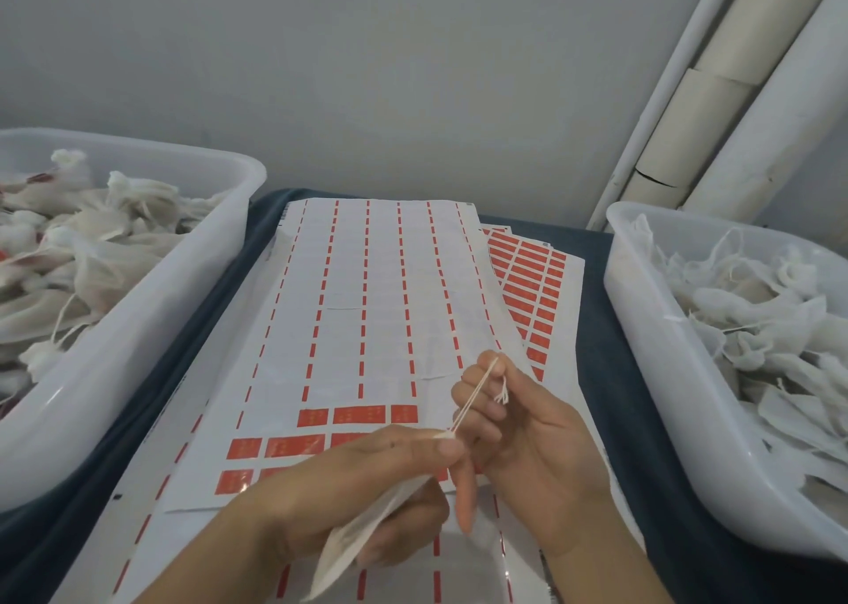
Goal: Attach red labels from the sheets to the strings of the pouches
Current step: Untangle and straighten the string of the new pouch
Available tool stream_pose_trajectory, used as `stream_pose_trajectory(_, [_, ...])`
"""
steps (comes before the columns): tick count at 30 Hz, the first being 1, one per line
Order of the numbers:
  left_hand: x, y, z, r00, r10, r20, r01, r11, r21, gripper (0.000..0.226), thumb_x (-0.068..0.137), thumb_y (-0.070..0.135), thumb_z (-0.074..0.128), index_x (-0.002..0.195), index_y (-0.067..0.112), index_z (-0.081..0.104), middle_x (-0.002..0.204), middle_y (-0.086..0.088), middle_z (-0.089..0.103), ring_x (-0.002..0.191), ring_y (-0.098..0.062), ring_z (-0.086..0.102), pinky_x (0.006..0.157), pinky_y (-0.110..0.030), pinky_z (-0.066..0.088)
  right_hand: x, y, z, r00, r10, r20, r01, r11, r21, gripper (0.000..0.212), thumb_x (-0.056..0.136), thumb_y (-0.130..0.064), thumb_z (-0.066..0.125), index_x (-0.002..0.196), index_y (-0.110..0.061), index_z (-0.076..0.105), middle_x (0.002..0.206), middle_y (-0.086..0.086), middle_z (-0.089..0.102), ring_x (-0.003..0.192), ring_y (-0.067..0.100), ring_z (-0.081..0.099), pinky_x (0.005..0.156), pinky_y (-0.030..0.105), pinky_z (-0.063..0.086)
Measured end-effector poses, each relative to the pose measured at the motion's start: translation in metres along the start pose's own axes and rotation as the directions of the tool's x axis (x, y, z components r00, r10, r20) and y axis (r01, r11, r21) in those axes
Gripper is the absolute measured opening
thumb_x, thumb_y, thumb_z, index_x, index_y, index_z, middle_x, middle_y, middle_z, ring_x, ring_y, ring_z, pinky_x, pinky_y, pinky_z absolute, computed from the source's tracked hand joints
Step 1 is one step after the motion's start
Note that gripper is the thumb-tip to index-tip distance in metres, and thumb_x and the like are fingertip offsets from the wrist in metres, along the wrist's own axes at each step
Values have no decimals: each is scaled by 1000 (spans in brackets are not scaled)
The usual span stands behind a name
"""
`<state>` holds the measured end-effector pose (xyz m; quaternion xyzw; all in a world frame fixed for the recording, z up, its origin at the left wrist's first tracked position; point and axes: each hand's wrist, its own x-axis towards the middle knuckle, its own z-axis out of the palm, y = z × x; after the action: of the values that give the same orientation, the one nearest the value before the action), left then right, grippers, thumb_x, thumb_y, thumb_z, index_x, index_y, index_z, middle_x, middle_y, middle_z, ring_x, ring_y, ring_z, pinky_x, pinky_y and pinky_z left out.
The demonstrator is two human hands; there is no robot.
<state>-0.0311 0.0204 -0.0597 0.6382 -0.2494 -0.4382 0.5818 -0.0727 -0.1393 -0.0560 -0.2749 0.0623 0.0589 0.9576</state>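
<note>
My left hand pinches the neck of a white gauze pouch, which hangs down below the fingers. Its pale string runs taut up and right to my right hand, which pinches the string near its frayed knotted end. Both hands hover over the top label sheet, mostly peeled, with a few red labels left in its lower rows. A fuller sheet of red labels pokes out underneath at the right.
A translucent bin on the left holds pouches, some with red labels. A second bin on the right holds plain pouches with loose strings. The sheets lie on dark blue cloth. White pipes lean against the grey wall.
</note>
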Motion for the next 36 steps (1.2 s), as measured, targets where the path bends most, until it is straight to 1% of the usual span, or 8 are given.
stream_pose_trajectory(3, [0,3,1,996,61,66,-62,998,5,34,89,53,41,80,31,66,58,13,60,57,2,59,72,-13,44,0,-1,-3,999,-34,-31,33,999,-27,29,62,-22,85,79,-8,67,63,3,49,51,11,45,51,22,46])
stream_pose_trajectory(5, [7,2,6,970,157,-185,-138,984,112,30,83,58,40,81,46,67,76,24,65,76,10,60,76,-11,46,1,-2,-5,993,-116,-23,114,990,-78,14,78,-25,67,78,-11,64,63,1,46,51,10,43,51,22,45])
stream_pose_trajectory(9, [15,-5,2,640,419,-644,-267,907,326,35,70,61,42,77,32,60,79,16,62,76,7,58,58,-1,42,-1,-11,-3,972,-235,25,235,951,-199,24,73,-33,74,77,-12,63,61,0,47,51,8,42,50,19,43])
stream_pose_trajectory(14, [10,-4,3,996,14,-92,-23,996,-88,67,80,67,30,77,17,75,64,-5,67,43,-9,49,45,-15,38,-7,-13,1,957,-257,135,289,811,-508,36,60,-49,81,73,-18,68,57,-2,50,48,6,42,49,18,40])
stream_pose_trajectory(21, [15,-6,-9,953,68,-295,-163,936,-311,44,84,56,40,97,29,72,92,-9,69,84,-19,66,77,-31,53,-19,-2,13,936,57,346,257,560,-788,11,83,-37,66,81,-28,71,56,-3,63,40,0,52,41,12,40])
stream_pose_trajectory(24, [10,-4,-22,910,73,-408,-307,780,-545,29,80,36,52,80,15,73,73,-3,63,61,-12,57,54,-24,49,-16,-3,15,965,131,229,138,490,-861,13,85,-29,64,73,-31,68,55,-9,58,44,3,50,43,13,39])
stream_pose_trajectory(28, [3,-1,-25,944,90,-317,-282,717,-637,22,82,29,51,73,14,64,64,-3,52,48,-9,41,41,-17,38,-5,-8,3,979,-197,-51,25,369,-929,16,87,-31,58,71,-29,62,70,-9,64,62,7,59,56,9,46])
stream_pose_trajectory(36, [8,12,-11,976,-151,-155,96,944,-316,21,80,25,46,69,8,50,57,-4,41,42,-13,28,41,-18,24,5,21,-5,779,-480,404,341,-217,-915,3,88,-33,48,89,-36,48,114,-25,51,114,-12,42,94,-2,27])
